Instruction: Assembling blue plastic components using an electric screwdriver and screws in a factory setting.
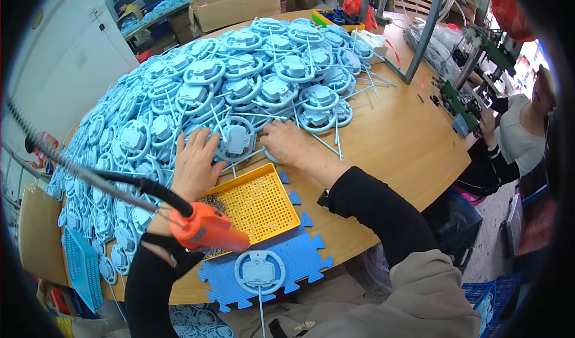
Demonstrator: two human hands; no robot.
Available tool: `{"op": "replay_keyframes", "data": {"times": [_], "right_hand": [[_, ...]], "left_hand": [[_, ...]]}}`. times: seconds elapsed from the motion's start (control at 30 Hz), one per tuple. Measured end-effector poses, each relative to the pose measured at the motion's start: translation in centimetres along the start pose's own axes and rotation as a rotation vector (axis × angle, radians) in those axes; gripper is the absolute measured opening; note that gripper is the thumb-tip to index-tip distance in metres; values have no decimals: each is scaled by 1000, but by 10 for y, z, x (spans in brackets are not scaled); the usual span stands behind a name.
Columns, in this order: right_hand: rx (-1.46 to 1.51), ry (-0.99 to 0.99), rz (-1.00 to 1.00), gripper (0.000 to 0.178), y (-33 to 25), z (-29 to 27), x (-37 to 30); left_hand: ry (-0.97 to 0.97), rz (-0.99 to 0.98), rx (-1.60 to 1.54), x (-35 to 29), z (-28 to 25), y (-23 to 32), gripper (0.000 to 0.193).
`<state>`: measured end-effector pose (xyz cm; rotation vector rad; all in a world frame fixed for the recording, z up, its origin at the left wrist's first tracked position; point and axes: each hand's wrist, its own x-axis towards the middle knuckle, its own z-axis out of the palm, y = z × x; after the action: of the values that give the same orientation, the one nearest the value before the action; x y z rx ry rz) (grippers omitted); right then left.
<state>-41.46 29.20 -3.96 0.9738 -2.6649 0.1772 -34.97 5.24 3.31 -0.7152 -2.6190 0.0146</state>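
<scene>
My left hand (194, 165) rests with fingers spread at the front of a large heap of light-blue plastic parts (200, 71), each ring-shaped with a thin rod. Between my hands lies one such ring part (236, 139), its recessed side up. My right hand (287, 141) reaches to its right edge with fingers bent; what they grip is hidden. Another ring part (260, 272) lies flat on a blue foam mat (305, 257), its rod pointing toward me. An orange electric screwdriver (209, 229) on a black cable hangs over my left wrist.
A yellow perforated tray (263, 209) holding small screws stands just below my hands. A turquoise basket (82, 269) is at the left table edge. At the back are a cardboard box (236, 7) and a yellow bin (338, 20). Another person (520, 128) sits at right by green machinery.
</scene>
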Motion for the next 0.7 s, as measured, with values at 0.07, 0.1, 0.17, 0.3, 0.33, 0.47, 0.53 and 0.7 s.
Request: {"op": "replay_keyframes", "data": {"times": [0.07,0.1,0.17,0.3,0.33,0.47,0.53,0.7], "right_hand": [[-12,-28,32,14,4,-24,-3],[-30,15,-19,14,8,-29,-7],[-34,-14,-5,14,25,-35,-24],[-40,-118,124,13,58,-64,-85],[36,-106,125,12,65,-71,-97],[341,-181,161,8,59,-135,-144],[439,-207,165,8,42,-153,-157],[360,-145,-333,13,-37,-141,-176]], "left_hand": [[-15,0,5,16,10,-2,71],[-22,-8,6,19,11,-2,71],[-35,-63,31,28,20,1,71],[-8,6,105,42,31,10,71],[-22,-14,105,39,32,7,71],[43,66,-2,17,23,-6,70],[208,109,-177,12,19,-9,75],[353,53,-408,-4,-7,-3,80]]}}
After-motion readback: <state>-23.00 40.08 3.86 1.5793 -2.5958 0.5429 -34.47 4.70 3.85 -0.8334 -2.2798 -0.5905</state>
